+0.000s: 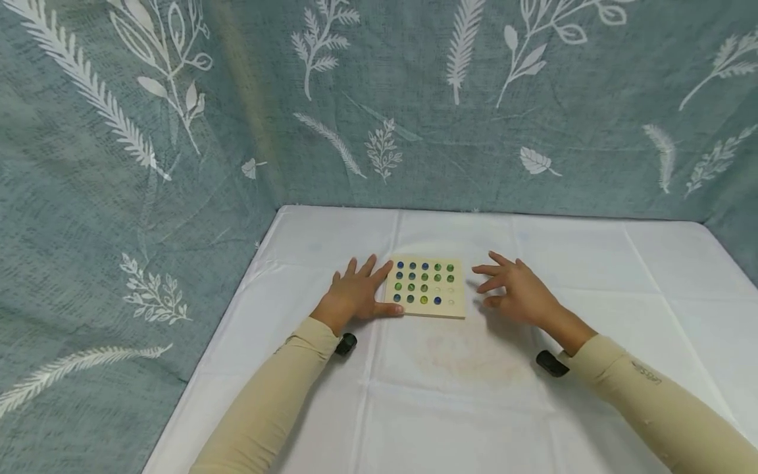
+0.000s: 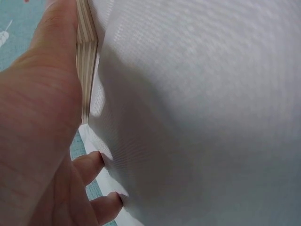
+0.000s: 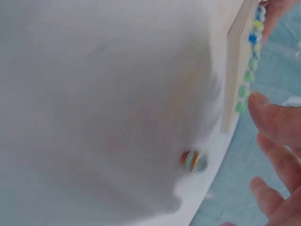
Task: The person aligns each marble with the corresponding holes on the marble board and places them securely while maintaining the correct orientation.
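A pale wooden board (image 1: 428, 312) lies on the table, with rows of blue and green glass marbles (image 1: 424, 276) in its hollows. Three hollows at the board's right side hold no marble. My left hand (image 1: 355, 295) rests against the board's left side, fingers spread, thumb at the near left corner and index finger along the edge. To the right of the board, my right hand (image 1: 518, 289) hovers with loosely bent fingers and nothing visibly held. In the right wrist view a loose marble (image 3: 194, 160) with orange and blue-green swirls sits on the cloth below the right fingers; the head view does not show it.
A creased white cloth (image 1: 462, 421) covers the table. Blue-green curtains with white leaf prints (image 1: 438, 158) hang behind it and along the left side. Dark wrist devices (image 1: 552, 363) sit under both forearms.
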